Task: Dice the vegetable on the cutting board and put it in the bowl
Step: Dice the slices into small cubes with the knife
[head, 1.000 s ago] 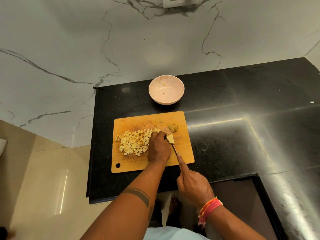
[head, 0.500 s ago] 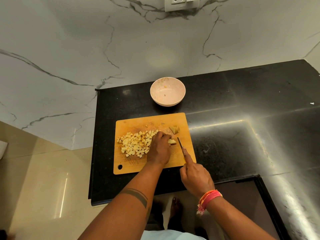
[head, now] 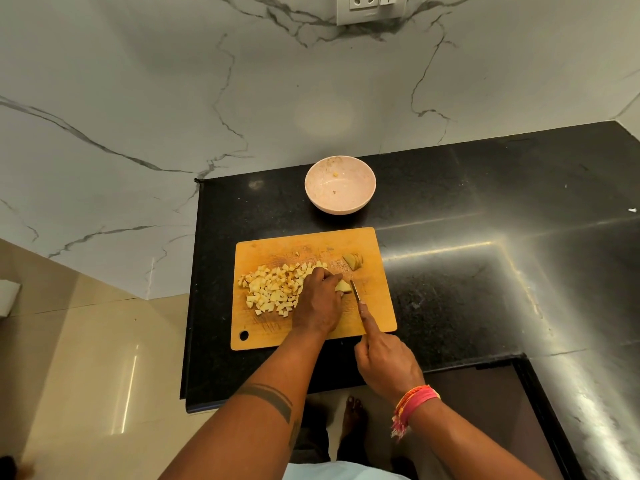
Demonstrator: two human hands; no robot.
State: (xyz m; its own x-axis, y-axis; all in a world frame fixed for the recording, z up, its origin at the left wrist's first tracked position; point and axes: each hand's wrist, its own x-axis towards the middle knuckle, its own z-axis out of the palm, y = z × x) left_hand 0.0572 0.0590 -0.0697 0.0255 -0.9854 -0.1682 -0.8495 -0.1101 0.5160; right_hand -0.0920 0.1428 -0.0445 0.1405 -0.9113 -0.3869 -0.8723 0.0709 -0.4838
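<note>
A wooden cutting board (head: 375,317) lies on the black counter. A pile of pale diced vegetable cubes (head: 273,289) covers its left half. My left hand (head: 320,301) curls over a small uncut vegetable piece (head: 343,286) and holds it down. My right hand (head: 384,365) grips a knife (head: 355,290), index finger stretched along its spine, blade right beside that piece. A few slices (head: 354,262) lie at the board's far right. Beyond the board stands the pink bowl (head: 340,184), holding only tiny scraps.
The black counter (head: 485,271) stretches to the right and ends in a front edge near my body. A marble wall with a socket plate (head: 370,6) rises behind. Beige floor tiles (head: 86,358) lie to the left, and a bare foot (head: 351,410) shows below the counter edge.
The knife lifted off the piece and shifted right half a second ago, and now stands close beside it again. My left hand stays on the piece.
</note>
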